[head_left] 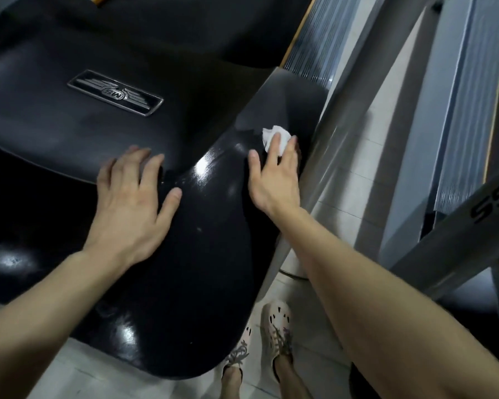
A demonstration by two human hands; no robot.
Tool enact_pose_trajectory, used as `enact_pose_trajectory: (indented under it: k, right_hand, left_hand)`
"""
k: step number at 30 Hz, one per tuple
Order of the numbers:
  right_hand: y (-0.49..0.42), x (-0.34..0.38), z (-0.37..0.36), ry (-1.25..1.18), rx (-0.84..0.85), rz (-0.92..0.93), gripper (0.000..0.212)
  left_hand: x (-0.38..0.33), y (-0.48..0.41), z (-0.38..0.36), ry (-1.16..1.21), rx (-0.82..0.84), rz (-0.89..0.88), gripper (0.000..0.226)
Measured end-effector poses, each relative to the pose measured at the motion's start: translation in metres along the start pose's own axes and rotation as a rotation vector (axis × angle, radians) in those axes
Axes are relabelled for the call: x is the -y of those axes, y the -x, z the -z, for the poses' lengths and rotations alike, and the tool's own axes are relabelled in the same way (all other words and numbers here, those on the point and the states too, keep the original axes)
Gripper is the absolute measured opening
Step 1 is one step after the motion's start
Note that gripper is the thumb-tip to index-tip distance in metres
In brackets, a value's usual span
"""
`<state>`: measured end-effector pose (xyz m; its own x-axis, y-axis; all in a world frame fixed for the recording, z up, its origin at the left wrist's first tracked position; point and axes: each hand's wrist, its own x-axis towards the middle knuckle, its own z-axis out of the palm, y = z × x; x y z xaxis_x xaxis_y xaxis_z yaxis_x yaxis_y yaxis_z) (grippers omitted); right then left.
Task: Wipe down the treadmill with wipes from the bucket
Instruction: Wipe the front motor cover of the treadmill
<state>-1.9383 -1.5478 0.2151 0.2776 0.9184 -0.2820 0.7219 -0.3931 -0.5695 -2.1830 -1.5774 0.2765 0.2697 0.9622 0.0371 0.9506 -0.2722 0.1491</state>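
The treadmill's glossy black motor cover (202,226) fills the left and middle of the head view, with a silver winged badge (116,92) on its upper panel. My left hand (133,197) rests flat on the cover, fingers spread. My right hand (274,174) presses a crumpled white wipe (274,133) onto the cover's right side with straight fingers, near the grey side rail (329,168). A wet sheen shows on the cover between my hands. The bucket is out of view.
A ribbed grey running deck (323,44) runs up the right. A second grey machine frame with lettering (478,208) crosses at lower right. My two feet in pale clogs (271,341) stand on the light tiled floor (355,180) below the cover.
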Motion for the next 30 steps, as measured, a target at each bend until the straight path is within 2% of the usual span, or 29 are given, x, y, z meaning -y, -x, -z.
enact_pose_trajectory:
  k: [2,5,7,9,11,14,15,18,20,22,24,26,27,30]
  right_hand:
    - [0.02,0.01,-0.009,0.002,-0.019,-0.012,0.079]
    - [0.127,0.008,-0.013,-0.028,0.083,0.197,0.075]
    - [0.149,-0.006,-0.012,-0.008,0.138,0.255,0.072]
    - [0.09,-0.011,-0.01,0.022,0.064,0.24,0.069]
    - [0.004,0.001,-0.005,-0.005,-0.021,0.135,0.066]
    - [-0.06,0.026,0.003,-0.067,-0.012,0.052,0.063]
    - [-0.046,0.03,0.002,-0.072,-0.005,0.106,0.062]
    - [0.039,0.023,-0.004,-0.086,0.066,0.43,0.061]
    - [0.032,0.006,-0.009,-0.02,0.062,0.521,0.061]
    - [-0.04,0.007,-0.006,0.045,-0.015,0.437,0.066]
    - [-0.126,0.02,0.01,0.009,-0.01,0.182,0.069]
    - [-0.175,0.031,0.02,-0.001,0.033,-0.015,0.065]
    - [-0.176,0.035,0.021,0.026,0.021,-0.051,0.064]
    - [-0.101,0.037,0.004,-0.014,-0.034,0.061,0.066]
  left_hand:
    - [-0.008,-0.016,-0.008,-0.035,-0.01,0.01,0.062]
    - [-0.014,-0.03,-0.014,-0.086,-0.007,0.052,0.06]
    - [-0.019,-0.029,-0.016,-0.125,-0.025,0.066,0.057]
    - [-0.022,-0.029,-0.018,-0.114,-0.06,0.078,0.056]
    - [-0.021,-0.027,-0.02,-0.104,-0.071,0.077,0.055]
    - [-0.016,-0.029,-0.023,-0.108,-0.058,0.09,0.053]
    - [-0.015,-0.029,-0.023,-0.106,-0.05,0.089,0.052]
    - [-0.016,-0.028,-0.021,-0.1,-0.04,0.086,0.051]
    - [-0.017,-0.028,-0.021,-0.096,-0.032,0.091,0.052]
    - [-0.016,-0.028,-0.021,-0.083,-0.034,0.086,0.052]
    - [-0.016,-0.029,-0.021,-0.079,-0.041,0.083,0.052]
    - [-0.016,-0.029,-0.022,-0.073,-0.045,0.088,0.052]
    - [-0.016,-0.028,-0.022,-0.07,-0.042,0.091,0.051]
    - [-0.017,-0.029,-0.02,-0.062,-0.029,0.098,0.052]
